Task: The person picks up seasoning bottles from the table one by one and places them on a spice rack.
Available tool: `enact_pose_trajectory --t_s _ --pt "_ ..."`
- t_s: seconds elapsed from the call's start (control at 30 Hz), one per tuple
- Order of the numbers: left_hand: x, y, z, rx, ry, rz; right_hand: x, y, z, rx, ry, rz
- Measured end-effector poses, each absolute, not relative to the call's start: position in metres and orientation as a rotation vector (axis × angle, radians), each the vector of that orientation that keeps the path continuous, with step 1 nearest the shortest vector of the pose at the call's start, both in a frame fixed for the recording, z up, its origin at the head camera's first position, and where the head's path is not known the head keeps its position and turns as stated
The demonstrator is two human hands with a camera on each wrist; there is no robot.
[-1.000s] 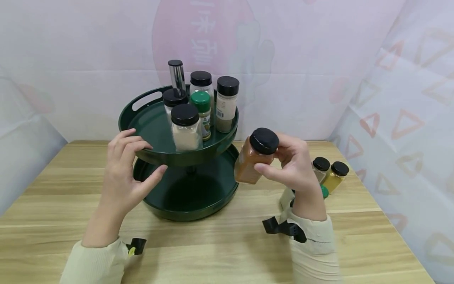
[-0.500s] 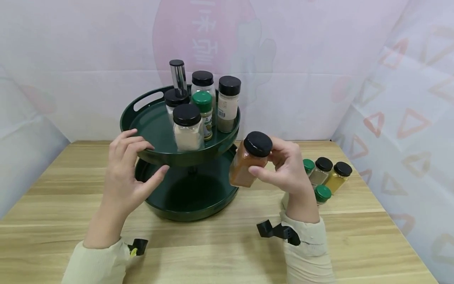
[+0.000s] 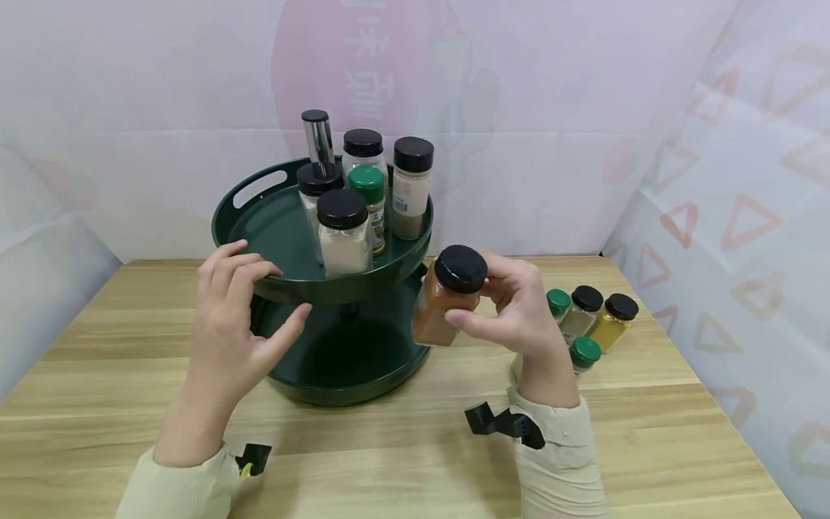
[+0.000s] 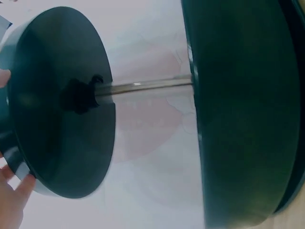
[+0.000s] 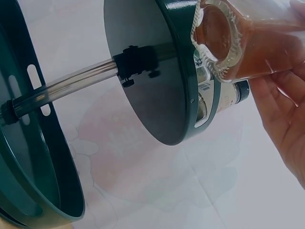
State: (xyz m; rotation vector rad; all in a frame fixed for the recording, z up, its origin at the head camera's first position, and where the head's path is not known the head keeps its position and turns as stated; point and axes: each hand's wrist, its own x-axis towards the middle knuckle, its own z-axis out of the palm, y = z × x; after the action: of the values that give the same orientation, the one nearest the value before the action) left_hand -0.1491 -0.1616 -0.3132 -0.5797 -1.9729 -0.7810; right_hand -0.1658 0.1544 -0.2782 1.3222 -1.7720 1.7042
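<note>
My right hand (image 3: 519, 303) grips a black-lidded spice jar (image 3: 439, 308) of reddish-brown powder, held tilted beside the right edge of a dark green two-tier turntable. In the right wrist view the jar's clear base (image 5: 217, 36) overlaps the upper tier. My left hand (image 3: 227, 324) holds the front-left rim of the upper tray (image 3: 324, 290), fingers over the edge and thumb lower down. A white-powder jar (image 3: 344, 249), a green-capped jar (image 3: 368, 186), a tall black-capped jar (image 3: 411, 191) and other jars stand on that tray. Below it is the lower tray (image 3: 344, 396).
Right of the turntable, several jars stand on the wooden table (image 3: 402, 461), among them a yellow one (image 3: 612, 328) and a green-capped one (image 3: 586, 352). A chrome post (image 4: 147, 86) joins the tiers. Printed cloth (image 3: 532, 187) hangs behind.
My right hand has moved left and slightly down with the jar, closer to the turntable. The upper tray has turned slightly, its front jar shifting right. My left hand stays at the rim.
</note>
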Motion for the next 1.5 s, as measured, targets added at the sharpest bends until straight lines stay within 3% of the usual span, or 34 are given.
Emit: enact_pose_trajectory --t_s 0.77,1.13,1.5 --pt "-0.125 -0.126 -0.306 -0.458 -2.105 -0.592 -0.166 0.149 -0.28 1.352 -1.795 1.699" --pt "-0.141 -0.195 -0.288 -0.69 -2.1 -0.849 -0.166 0.149 -0.284 1.341 -1.785 1.717" --pt "-0.166 -0.253 -0.276 -0.555 -2.313 -1.184 -0.168 0.149 -0.284 1.363 -1.782 1.728"
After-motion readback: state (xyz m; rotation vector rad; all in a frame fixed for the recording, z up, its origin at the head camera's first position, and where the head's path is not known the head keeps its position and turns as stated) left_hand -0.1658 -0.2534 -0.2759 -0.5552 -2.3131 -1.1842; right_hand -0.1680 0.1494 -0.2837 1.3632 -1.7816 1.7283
